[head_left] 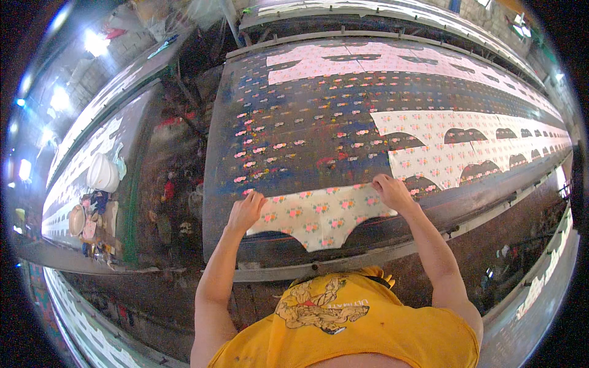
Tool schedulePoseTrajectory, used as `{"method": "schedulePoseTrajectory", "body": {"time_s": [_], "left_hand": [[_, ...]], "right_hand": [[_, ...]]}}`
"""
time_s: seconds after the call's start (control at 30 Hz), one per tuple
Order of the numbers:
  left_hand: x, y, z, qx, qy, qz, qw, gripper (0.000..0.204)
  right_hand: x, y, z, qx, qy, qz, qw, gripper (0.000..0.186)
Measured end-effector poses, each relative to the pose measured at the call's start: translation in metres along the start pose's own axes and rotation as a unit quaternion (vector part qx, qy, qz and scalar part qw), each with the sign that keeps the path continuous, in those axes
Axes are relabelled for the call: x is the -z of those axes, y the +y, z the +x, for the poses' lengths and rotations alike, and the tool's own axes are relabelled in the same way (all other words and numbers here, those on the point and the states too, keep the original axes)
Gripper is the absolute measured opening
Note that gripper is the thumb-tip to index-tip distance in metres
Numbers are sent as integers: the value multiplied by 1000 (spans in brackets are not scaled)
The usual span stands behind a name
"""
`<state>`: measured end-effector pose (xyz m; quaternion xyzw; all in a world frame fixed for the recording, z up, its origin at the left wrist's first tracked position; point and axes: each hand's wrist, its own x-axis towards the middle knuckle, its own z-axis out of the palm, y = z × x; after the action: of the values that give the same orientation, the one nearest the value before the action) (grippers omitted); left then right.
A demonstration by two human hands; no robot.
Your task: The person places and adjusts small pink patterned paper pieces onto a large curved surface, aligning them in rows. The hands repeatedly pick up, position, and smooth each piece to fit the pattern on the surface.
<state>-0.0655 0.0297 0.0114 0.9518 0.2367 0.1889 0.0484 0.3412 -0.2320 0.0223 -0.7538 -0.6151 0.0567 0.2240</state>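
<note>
A cut fabric panel [319, 214], cream with pink and orange flowers, hangs stretched between my hands over the near edge of the dark table. It has a straight top and a narrow middle flap at the bottom, like an underwear piece. My left hand [246, 210] pinches its upper left corner, and my right hand [392, 191] grips the upper right one. To the right of my right hand, a row of similar printed panels [423, 161] lies flat on the table. The hidden fingertips of both hands are behind the cloth.
The long dark table [294, 138] carries rows of leftover flower prints. Pink printed panels [331, 61] lie along its far side. On another table to the left stand a white bucket [102, 173] and assorted small items [95, 218]. A rail [294, 272] runs along the near edge.
</note>
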Motion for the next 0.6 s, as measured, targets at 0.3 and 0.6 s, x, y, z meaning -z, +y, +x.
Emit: {"method": "schedulePoseTrajectory", "body": {"time_s": [0.3,0.6], "left_hand": [[-17,-11,14,112,-107,77,985,22],[-28,52,65,-29,39,62,997,19]], "right_hand": [[-16,21,14,-31,-16,-102,994,26],[52,62,-11,-52,14,-107,993,21]]}}
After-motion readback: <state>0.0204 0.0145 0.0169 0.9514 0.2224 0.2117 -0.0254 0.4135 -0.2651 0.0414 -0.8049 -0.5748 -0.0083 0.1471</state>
